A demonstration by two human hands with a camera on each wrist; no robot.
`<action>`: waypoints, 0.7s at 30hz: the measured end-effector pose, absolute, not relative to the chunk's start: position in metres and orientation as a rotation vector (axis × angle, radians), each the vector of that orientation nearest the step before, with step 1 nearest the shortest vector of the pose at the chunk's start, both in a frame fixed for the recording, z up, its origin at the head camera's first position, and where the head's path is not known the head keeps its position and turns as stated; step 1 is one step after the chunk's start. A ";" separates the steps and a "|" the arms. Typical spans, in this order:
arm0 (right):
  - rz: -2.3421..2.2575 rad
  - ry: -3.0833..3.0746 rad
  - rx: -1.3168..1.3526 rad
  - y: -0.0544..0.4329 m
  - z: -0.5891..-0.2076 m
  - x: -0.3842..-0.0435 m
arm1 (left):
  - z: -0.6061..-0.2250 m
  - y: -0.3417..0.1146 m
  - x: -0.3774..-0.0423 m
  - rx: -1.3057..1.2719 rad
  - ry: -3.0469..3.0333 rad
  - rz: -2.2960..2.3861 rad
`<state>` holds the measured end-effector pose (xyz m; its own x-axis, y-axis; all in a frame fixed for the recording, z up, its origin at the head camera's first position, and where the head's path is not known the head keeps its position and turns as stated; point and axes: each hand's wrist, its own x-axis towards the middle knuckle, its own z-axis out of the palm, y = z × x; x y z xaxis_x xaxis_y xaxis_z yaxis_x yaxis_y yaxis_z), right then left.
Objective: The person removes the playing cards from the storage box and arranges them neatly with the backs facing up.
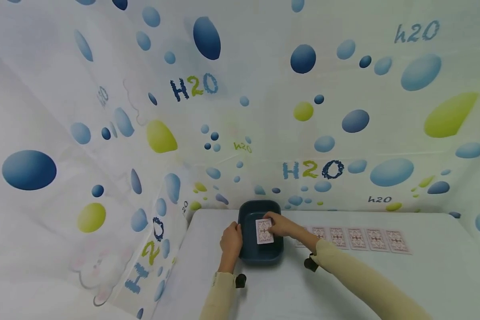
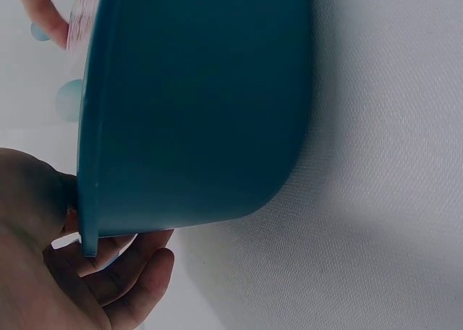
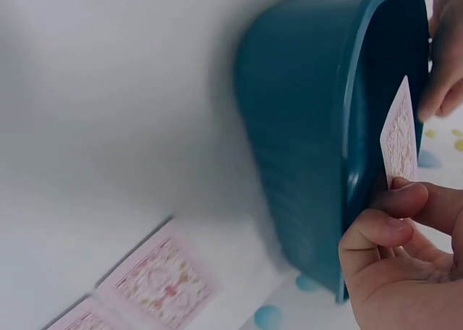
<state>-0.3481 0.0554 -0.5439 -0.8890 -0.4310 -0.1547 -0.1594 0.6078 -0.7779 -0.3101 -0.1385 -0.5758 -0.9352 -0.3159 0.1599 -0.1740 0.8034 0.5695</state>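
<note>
A dark teal plastic basin [image 1: 249, 259] stands on the white table near its back edge. My left hand [image 1: 231, 240] grips the basin's left rim, thumb inside and fingers outside, as the left wrist view [image 2: 43, 250] shows. Over the basin's opening, my right hand [image 1: 281, 224] pinches a playing card [image 1: 264, 232] with a red-and-white patterned back. In the right wrist view the card [image 3: 400, 138] is tilted, held at its edge between thumb and fingers of the right hand [image 3: 412, 250]. The inside bottom of the basin is mostly hidden by the card and hand.
To the right of the basin several playing cards [image 1: 358, 239] lie back up in a row, the nearest ones partly behind the right forearm. White curtains [image 1: 240, 120] with blue and green drops hang behind and left of the table [image 1: 344, 284].
</note>
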 end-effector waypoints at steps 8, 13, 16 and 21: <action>-1.143 2.505 -0.444 0.084 -0.539 -0.350 | -0.575 -0.139 -0.310 0.369 -2.755 -0.825; -1.116 2.489 -0.412 0.099 -0.534 -0.349 | -0.575 -0.139 -0.310 0.369 -2.759 -0.823; -1.107 2.501 -0.397 0.109 -0.534 -0.349 | -0.575 -0.139 -0.310 0.367 -2.756 -0.828; -1.103 2.506 -0.395 0.126 -0.536 -0.350 | -0.576 -0.139 -0.309 0.379 -2.757 -0.842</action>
<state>-0.3503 0.1261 -0.5361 -0.8912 -0.3956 -0.2218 -0.1036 0.6537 -0.7496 -0.3094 -0.1388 -0.5760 -0.9392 -0.3110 0.1454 -0.1768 0.8012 0.5716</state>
